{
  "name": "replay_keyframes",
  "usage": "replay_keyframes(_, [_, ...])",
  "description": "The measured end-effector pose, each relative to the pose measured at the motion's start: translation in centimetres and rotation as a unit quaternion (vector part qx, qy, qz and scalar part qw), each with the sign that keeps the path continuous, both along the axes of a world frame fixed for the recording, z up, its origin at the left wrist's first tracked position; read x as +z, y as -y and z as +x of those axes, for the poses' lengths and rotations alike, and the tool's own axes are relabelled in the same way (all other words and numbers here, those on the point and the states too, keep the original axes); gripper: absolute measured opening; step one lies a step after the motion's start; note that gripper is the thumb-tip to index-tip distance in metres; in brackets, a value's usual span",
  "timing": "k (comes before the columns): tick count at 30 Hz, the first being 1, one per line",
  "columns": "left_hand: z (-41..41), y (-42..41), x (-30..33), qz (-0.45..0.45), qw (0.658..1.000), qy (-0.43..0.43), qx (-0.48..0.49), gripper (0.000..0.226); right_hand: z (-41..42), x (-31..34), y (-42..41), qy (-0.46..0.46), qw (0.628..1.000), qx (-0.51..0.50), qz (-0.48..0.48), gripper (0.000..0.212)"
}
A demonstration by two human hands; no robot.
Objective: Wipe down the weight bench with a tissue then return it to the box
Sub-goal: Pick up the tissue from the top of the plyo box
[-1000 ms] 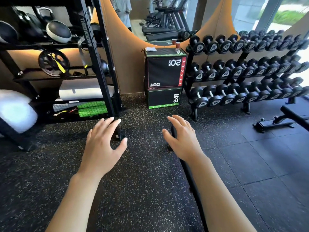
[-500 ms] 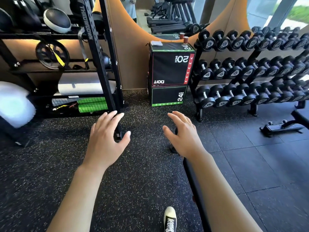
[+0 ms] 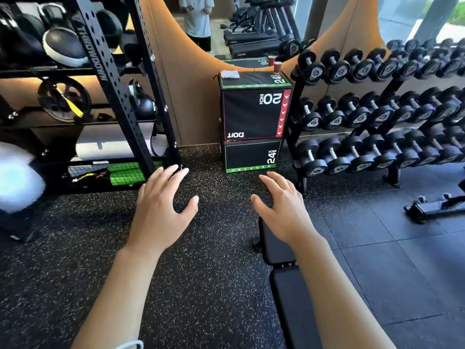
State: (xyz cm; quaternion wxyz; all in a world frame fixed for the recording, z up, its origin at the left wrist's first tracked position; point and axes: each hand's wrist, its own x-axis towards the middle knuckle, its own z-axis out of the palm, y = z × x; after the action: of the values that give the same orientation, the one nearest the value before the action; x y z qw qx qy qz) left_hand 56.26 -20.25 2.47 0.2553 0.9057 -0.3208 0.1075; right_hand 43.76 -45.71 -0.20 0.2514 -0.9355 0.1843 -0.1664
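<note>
Both hands are being held out palm-down over the speckled floor [image 3: 206, 285], nothing being gripped by either. The left hand [image 3: 161, 210] is being kept flat, fingers [image 3: 166, 177] nearly straight and lightly spread, thumb angled out to the right; no object is being touched, and the fingertips are being seen just in front of the foot of the black rack [image 3: 113, 79]. The right hand [image 3: 281, 210] is being held loosely, fingers [image 3: 279, 182] slightly bent and spread, thumb pointing left; nothing is being pinched or pressed. The right wrist and forearm are being seen over the near end of the bench [image 3: 289, 298], a black padded strip running from bottom centre up toward the hand; whether the forearm is touching the pad cannot be told. The tissue [image 3: 230, 74] is being seen as a small white wad lying on the top left corner of the box [image 3: 251, 114], well apart from both hands. The box is being shown as a black plyo cube marked 20 and 24, stacked on a lower one against the tan wall, between the rack on the left and the dumbbell rack [image 3: 377, 117] on the right. A brown cup [image 3: 277, 66] is standing at the box's top right corner. A second bench frame [image 3: 432, 207] is lying on the floor at far right.
</note>
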Motion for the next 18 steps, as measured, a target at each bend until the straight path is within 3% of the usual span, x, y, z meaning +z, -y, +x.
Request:
replay_keyframes(9, [7.0, 4.1, -0.4, 0.030, 1.000, 0.001, 0.001, 0.063, 7.3, -1.0, 4.6, -0.008, 1.000, -0.004, -0.016, 0.065])
replay_keyframes(18, [20.4, 5.9, -1.6, 0.043, 0.999, 0.011, -0.005, 0.065, 20.2, -1.6, 6.0, -0.044, 0.997, -0.026, -0.060, 0.067])
